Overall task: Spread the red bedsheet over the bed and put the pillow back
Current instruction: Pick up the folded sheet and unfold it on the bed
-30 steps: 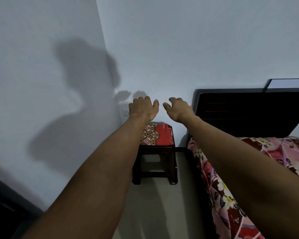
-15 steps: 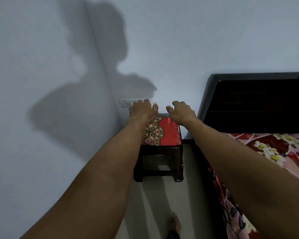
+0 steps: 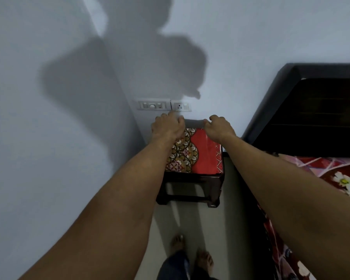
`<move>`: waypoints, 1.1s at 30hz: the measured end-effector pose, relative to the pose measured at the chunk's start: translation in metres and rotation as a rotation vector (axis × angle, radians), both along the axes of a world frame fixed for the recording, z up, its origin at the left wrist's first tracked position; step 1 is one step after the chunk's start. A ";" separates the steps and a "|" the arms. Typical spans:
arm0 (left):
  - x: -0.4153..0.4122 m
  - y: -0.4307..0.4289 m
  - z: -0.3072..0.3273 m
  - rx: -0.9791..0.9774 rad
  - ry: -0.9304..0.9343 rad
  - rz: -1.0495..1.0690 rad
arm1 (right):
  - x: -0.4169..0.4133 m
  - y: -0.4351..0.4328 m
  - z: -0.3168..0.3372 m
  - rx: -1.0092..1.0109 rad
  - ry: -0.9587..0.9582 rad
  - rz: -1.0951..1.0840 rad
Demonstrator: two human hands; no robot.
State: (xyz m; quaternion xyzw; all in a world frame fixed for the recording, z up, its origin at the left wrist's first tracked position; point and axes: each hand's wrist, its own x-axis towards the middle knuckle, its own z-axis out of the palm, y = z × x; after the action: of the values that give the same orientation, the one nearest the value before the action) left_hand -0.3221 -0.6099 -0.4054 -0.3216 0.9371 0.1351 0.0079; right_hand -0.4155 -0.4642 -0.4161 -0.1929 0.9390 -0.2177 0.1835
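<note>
Left hand: back of the hand faces the camera and the fingers are bent downward over the far left corner of the folded red bedsheet. The fingertips are hidden behind the hand, so it cannot be told whether they have hold of the cloth.

Right hand: same posture, just right of centre frame, over the far right edge of the bedsheet. Its fingers are curled and their tips are out of sight, so grip cannot be told.

The bedsheet lies flat and folded on top of a dark wooden stool at centre frame. Its patterned part lies toward frame left and its plain red part toward frame right. Its far edge is partly covered by both hands, and foreshortening makes its long axis hard to judge.

Above the hands, a switch plate is set in the wall. At right, a dark headboard and a bed with a floral cover are cut off by the frame edge. Bare feet stand on the floor at the bottom.
</note>
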 end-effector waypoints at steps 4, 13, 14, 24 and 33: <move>-0.023 -0.029 -0.054 0.012 -0.031 0.018 | -0.024 -0.014 -0.044 0.038 -0.007 -0.003; -0.059 -0.058 -0.146 0.104 -0.018 0.064 | -0.044 -0.049 -0.133 0.126 -0.094 0.008; -0.059 -0.058 -0.156 0.123 -0.031 0.080 | -0.044 -0.050 -0.141 0.135 -0.102 0.010; -0.060 -0.055 -0.247 0.186 -0.166 0.197 | -0.060 -0.042 -0.220 0.279 -0.147 -0.223; -0.065 -0.059 -0.292 0.232 -0.102 0.412 | -0.069 -0.033 -0.261 0.201 -0.324 -0.434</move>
State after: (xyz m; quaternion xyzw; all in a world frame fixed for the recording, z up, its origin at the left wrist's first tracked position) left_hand -0.3873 -0.6691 -0.6975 -0.5093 0.8283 0.2244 0.0642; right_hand -0.4845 -0.4973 -0.6775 0.0690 0.9336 -0.1856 0.2986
